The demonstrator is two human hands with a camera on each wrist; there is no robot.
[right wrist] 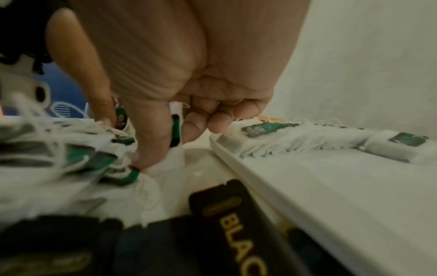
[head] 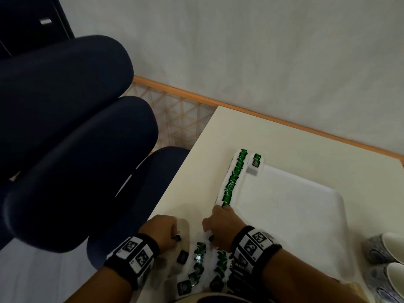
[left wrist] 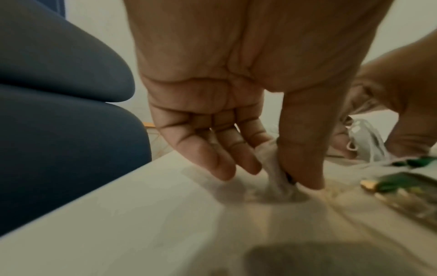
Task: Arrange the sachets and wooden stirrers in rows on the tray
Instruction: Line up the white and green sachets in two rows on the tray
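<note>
Sachets (head: 235,176) with green labels sit in one long row along the left edge of the white tray (head: 306,215), seen from my head. One more green sachet (head: 256,162) starts a second row at the far end, just beside the first row. The tray rests on the pale table (head: 196,171). A loose pile of sachets (head: 201,265) lies on the table near me, off the tray. My left hand (head: 162,231) is at the left of the pile and my right hand (head: 220,226) is at its far side, close to the near end of the row. Two patterned cups (head: 384,259) stand to the right of the tray. Dark blue chairs (head: 65,138) are on the left.

From my left wrist, my left hand (left wrist: 236,112) points down at the table (left wrist: 118,214). My thumb and first finger pinch a white sachet (left wrist: 274,168) that touches the table. My other fingers (left wrist: 220,158) hang nearly straight.

From my right wrist, my right hand (right wrist: 189,93) pinches a white and green sachet (right wrist: 176,130) between thumb and fingers, held upright above the pile (right wrist: 71,158). My last fingers are curled in. Black sachets (right wrist: 236,214) lie beside the tray's rim (right wrist: 248,171). On the tray, the row of sachets (right wrist: 283,138) runs along the far edge.
</note>
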